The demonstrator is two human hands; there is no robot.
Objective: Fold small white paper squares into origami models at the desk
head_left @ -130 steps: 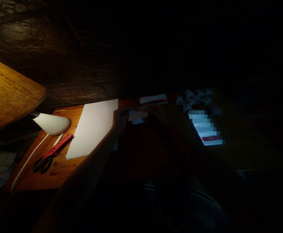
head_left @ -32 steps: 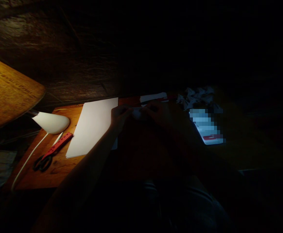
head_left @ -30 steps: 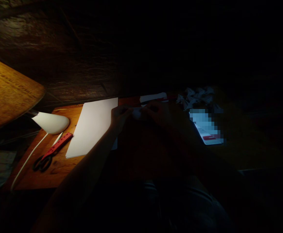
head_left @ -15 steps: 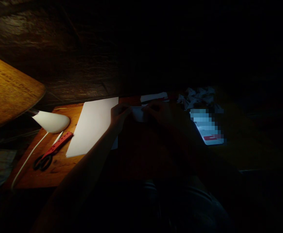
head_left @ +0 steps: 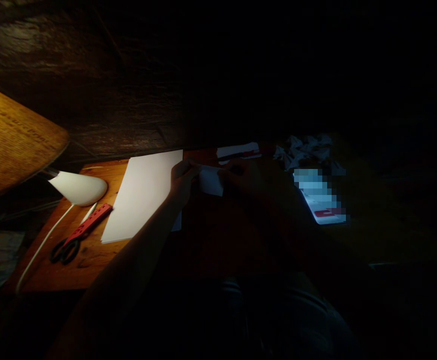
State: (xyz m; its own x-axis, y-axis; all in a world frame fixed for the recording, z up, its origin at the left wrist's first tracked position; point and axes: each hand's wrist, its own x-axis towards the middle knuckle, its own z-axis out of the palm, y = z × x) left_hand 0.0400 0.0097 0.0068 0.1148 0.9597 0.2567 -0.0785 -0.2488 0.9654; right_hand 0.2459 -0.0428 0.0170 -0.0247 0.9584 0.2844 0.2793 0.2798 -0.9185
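A small piece of white paper is stretched between my two hands, above the dark middle of the table. My left hand pinches its left upper edge, fingers closed. At the right edge my right hand is closed on the paper too, though deep shadow blurs its fingers. A stack of larger white sheets lies just left of and partly behind my left forearm. Beyond my right hand rest some white paper strips with a dark and red object on them.
A lit lamp with a yellowish shade and white base stands at the left, its white cord trailing down. Scissors lie by a red perforated strip. Crumpled or folded paper pieces and a glowing phone are at right.
The small paper has tilted and dropped open lower between my hands, showing more of its face. Both hands have stayed in nearly the same place.
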